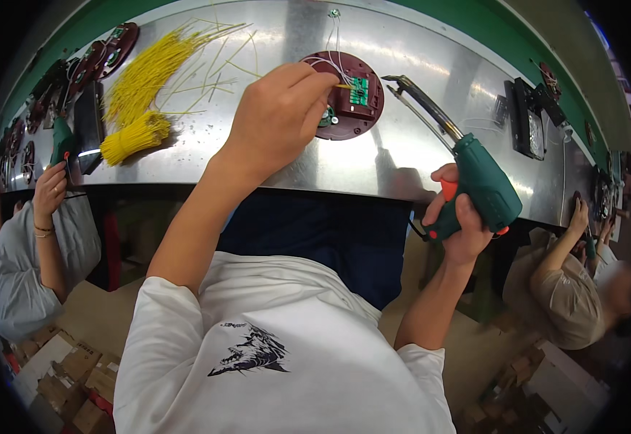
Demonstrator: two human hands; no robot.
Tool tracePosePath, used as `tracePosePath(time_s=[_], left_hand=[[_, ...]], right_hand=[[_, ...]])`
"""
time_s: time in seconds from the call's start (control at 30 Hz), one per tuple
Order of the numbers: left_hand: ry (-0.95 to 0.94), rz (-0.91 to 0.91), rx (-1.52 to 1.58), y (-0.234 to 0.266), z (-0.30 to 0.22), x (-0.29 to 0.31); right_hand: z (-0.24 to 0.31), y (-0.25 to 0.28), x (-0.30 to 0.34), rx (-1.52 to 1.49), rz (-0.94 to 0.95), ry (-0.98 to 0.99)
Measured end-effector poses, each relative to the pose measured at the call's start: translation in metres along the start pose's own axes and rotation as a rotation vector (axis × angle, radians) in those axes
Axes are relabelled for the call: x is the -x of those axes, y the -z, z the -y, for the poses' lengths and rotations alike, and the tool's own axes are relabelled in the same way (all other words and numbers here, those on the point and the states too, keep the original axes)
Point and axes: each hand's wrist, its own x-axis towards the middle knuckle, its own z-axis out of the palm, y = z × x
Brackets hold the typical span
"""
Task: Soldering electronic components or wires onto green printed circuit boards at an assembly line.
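My left hand [276, 116] is closed in a pinch over a round dark-red housing [370, 120]. A short yellow wire [344, 87] sticks out of its fingertips and reaches the edge of the green circuit board [360, 91] in that housing. Thin white wires [339, 50] run from the housing to a small green board [335, 13] farther back. In my right hand [466, 228] is a green soldering gun [485, 177], gripped by its handle with a finger at the red trigger. Its dark tip [391, 78] points at the housing from the right, apart from the board.
Loose yellow wires [153, 69] and a tied yellow bundle [134, 136] lie on the metal table [257, 36] to the left. A black tray [529, 119] stands at the right. Co-workers sit on both sides; a hand [50, 189] at left holds another green tool [61, 141].
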Motion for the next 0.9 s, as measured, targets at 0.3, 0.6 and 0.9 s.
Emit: tracePosePath(time_s=[0.3,0.6,0.9], left_hand=[[-0.076,-0.037,-0.116,-0.007,0.006,0.006],[-0.091,-0.066,-0.113,-0.009,0.006,0.006],[-0.067,-0.044,-0.114,-0.008,0.002,0.005]], right_hand=[[-0.006,-0.01,0.009,0.026,0.021,-0.057],[-0.005,-0.013,0.012,0.064,0.044,-0.044],[-0.003,-0.013,0.01,0.052,0.057,-0.068]])
